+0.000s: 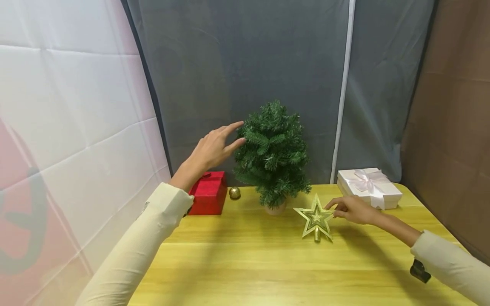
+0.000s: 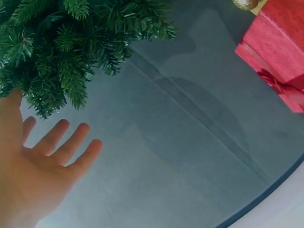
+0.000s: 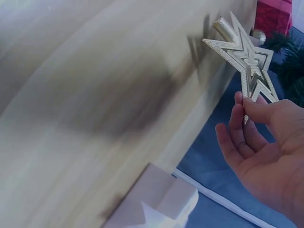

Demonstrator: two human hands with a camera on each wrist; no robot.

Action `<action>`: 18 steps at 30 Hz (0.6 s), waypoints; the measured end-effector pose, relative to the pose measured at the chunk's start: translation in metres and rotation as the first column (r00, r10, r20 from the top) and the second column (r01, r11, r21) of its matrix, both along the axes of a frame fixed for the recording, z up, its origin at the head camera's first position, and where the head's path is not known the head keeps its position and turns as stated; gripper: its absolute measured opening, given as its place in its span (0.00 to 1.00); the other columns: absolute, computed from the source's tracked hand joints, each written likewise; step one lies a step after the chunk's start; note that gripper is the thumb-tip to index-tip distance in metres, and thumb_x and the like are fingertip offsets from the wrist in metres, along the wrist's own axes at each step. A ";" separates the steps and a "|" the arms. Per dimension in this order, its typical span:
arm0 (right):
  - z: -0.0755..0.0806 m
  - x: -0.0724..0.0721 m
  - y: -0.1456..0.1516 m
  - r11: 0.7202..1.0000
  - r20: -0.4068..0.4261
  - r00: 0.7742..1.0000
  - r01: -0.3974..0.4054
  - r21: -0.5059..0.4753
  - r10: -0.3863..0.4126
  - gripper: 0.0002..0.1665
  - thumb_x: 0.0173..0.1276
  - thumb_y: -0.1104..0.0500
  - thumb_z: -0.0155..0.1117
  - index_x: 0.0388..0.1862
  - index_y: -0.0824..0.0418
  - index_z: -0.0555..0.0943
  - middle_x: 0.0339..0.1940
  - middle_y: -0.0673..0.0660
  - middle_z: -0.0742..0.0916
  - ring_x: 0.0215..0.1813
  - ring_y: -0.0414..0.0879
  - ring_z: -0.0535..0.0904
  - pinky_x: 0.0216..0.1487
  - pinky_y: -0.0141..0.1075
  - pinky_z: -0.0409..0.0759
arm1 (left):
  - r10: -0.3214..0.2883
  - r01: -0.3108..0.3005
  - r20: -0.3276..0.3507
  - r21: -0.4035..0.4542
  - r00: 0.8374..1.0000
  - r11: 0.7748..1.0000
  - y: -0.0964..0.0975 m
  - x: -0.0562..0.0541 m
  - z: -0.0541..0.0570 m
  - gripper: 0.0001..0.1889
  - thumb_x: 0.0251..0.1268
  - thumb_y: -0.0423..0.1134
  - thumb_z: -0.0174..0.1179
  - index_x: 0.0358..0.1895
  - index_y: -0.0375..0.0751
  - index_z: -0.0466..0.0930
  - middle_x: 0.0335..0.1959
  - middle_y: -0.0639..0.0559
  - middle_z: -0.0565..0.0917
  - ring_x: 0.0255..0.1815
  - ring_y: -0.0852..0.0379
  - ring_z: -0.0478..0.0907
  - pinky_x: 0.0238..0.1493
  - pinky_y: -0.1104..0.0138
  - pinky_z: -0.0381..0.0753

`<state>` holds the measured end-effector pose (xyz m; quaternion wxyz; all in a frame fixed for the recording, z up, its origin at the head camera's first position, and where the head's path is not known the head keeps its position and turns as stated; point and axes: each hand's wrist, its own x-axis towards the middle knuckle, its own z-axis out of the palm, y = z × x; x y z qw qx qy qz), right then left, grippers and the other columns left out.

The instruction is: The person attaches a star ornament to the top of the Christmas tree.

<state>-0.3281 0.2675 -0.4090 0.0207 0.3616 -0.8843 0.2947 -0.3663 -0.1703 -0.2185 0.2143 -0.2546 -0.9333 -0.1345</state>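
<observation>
A small green Christmas tree (image 1: 273, 153) in a pot stands at the back middle of the yellow wooden table (image 1: 249, 263). My left hand (image 1: 233, 136) is raised at the tree's upper left, its straight fingers touching the outer branches (image 2: 61, 42) and holding nothing. A gold glitter star topper (image 1: 316, 219) is in front of the tree, to its right, with its stem pointing toward me. My right hand (image 1: 337, 210) pinches the star's right point between thumb and fingers. In the right wrist view the star (image 3: 247, 59) is tilted up from the table.
A red gift box (image 1: 208, 193) and a small gold ball (image 1: 235, 193) sit left of the tree. A white gift box with a pale ribbon (image 1: 369, 187) stands at the back right. Grey fabric hangs behind the table, a white panel at left, brown wall at right.
</observation>
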 end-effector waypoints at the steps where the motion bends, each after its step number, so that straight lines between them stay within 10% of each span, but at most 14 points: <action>1: 0.004 0.000 0.001 1.000 -0.019 1.000 0.010 0.007 -0.010 0.11 0.71 0.71 0.67 0.51 0.68 0.86 0.31 0.57 0.92 0.33 0.45 0.89 0.27 0.31 0.78 | -0.006 0.006 0.004 0.004 1.000 1.000 0.001 0.000 0.001 0.34 0.79 0.64 0.51 0.83 0.63 0.59 0.78 0.45 0.69 0.72 0.39 0.73 0.61 0.39 0.77; 18: 0.063 -0.005 0.025 0.993 -0.112 0.992 0.068 0.098 -0.057 0.12 0.70 0.71 0.69 0.50 0.66 0.87 0.32 0.55 0.92 0.32 0.43 0.88 0.29 0.31 0.80 | -0.158 0.145 0.034 0.247 0.987 0.958 0.006 -0.010 -0.010 0.23 0.75 0.50 0.64 0.71 0.54 0.79 0.62 0.43 0.85 0.51 0.48 0.88 0.52 0.50 0.86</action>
